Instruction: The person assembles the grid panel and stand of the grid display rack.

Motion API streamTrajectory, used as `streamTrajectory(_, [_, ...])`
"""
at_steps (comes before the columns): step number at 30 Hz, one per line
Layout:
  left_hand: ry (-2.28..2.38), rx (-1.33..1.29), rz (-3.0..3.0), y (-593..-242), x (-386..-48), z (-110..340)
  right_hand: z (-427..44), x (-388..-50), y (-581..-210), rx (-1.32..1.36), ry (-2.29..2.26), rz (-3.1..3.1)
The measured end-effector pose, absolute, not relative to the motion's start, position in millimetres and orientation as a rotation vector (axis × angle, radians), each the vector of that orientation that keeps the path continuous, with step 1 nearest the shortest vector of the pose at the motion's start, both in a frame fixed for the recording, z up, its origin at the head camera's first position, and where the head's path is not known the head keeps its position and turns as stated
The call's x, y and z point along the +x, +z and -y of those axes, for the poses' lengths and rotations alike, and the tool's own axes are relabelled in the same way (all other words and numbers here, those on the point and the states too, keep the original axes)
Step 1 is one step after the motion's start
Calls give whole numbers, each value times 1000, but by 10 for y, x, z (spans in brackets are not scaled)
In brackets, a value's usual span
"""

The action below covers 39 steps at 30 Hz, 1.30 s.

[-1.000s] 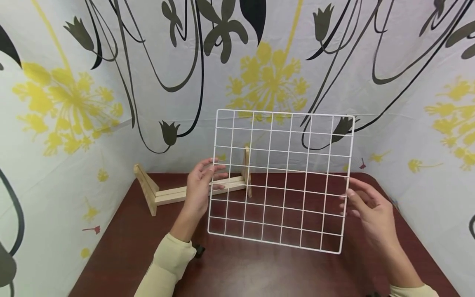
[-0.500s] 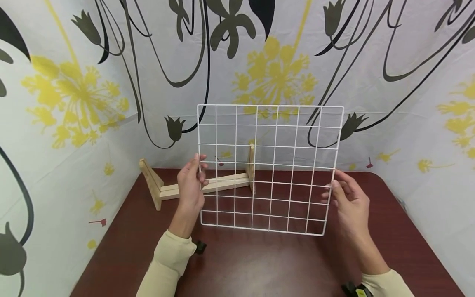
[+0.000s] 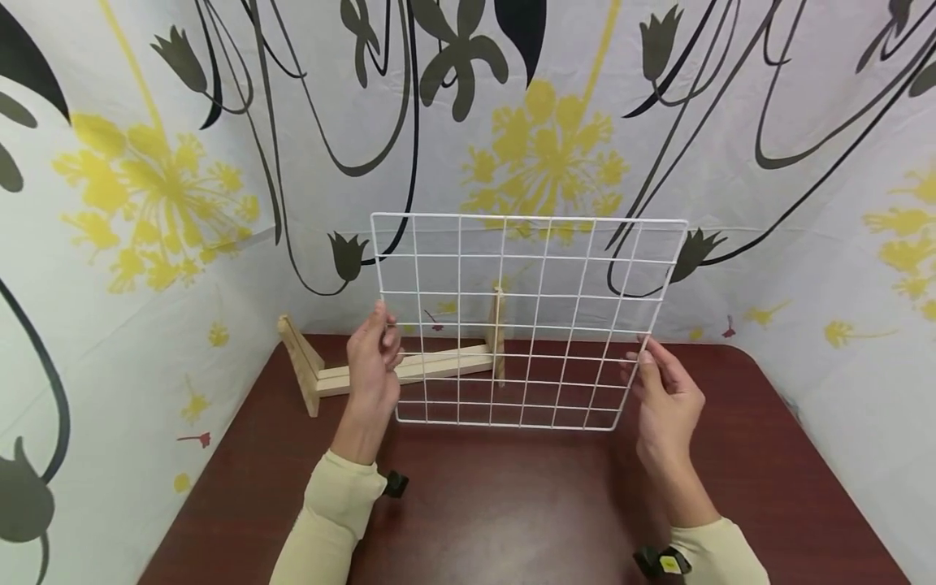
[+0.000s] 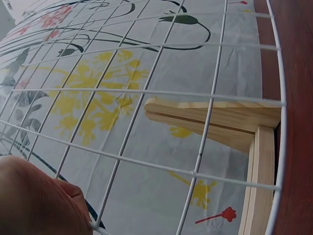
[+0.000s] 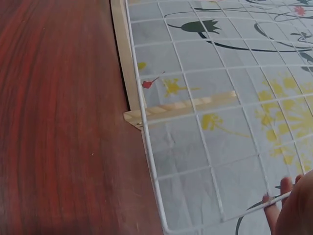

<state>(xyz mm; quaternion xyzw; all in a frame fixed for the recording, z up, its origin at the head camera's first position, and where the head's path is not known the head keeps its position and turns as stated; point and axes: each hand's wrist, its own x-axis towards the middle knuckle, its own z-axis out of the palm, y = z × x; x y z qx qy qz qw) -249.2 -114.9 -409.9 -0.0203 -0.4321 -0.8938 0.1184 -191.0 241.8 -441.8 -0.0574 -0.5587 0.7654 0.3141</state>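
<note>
A white wire grid panel (image 3: 500,326) is held up above the table, its top edge leaning toward me. My left hand (image 3: 371,370) grips its left side wire, thumb up along the edge and fingers curled round behind. On the opposite side my right hand (image 3: 669,398) pinches the right side wire between thumb and fingers. Behind the panel stands a pale wooden rack (image 3: 439,363), with an upright piece at each end joined by a long bar. The left wrist view shows one rack end (image 4: 220,122) through the mesh; the left hand (image 4: 39,200) is partly cut off there.
The dark red-brown table (image 3: 504,496) lies under everything. Patterned white fabric (image 3: 241,162) with flowers and stems encloses the back and both sides. A dark strap device (image 3: 661,561) sits on the right wrist.
The panel has shifted left and levelled, and its top now tilts toward me, so its lower part looks narrower. The right hand has moved left with it; the left-hand fingers have curled round the wire.
</note>
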Motion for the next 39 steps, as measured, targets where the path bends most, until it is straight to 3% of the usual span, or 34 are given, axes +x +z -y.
streamTrajectory(14, [-2598, -196, 1287, -4233, -2487, 1043, -2213, -1763, -4316, -298, 1455, 1999])
streamTrajectory(26, [-2614, -372, 1248, -4246, -2570, 1029, -1678, -1856, -4234, 320, 741, 1775])
streamTrajectory(39, [-2634, -410, 1224, -4169, -2618, 1033, -1148, -2063, -3953, 383, 585, 1997])
